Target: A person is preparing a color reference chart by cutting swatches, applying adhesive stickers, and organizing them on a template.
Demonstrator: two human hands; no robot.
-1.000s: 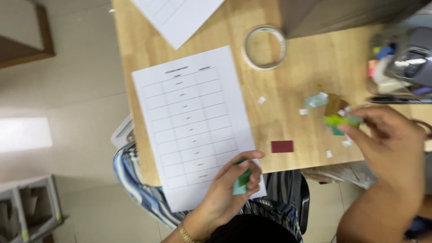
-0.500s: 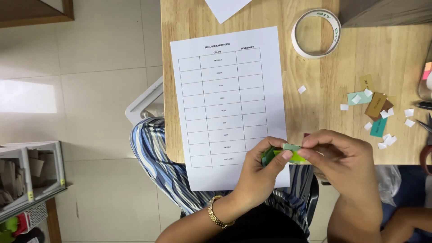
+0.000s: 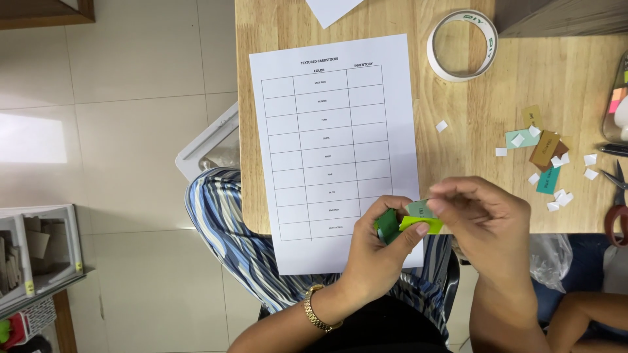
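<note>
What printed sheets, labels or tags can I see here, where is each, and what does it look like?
Printed sheet: white, with a grid table, hanging over the table's near edge.
Second sheet: white corner at the top edge.
Green swatches: small cards, dark, grey-green and lime, held between left hand and right hand.
Loose swatches: tan, brown and teal, among white scraps at right.

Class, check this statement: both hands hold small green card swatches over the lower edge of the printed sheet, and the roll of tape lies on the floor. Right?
Not quite. The roll of tape lies on the wooden table, not the floor, as the head view shows. The left hand and right hand do hold green swatches over the printed sheet.
</note>
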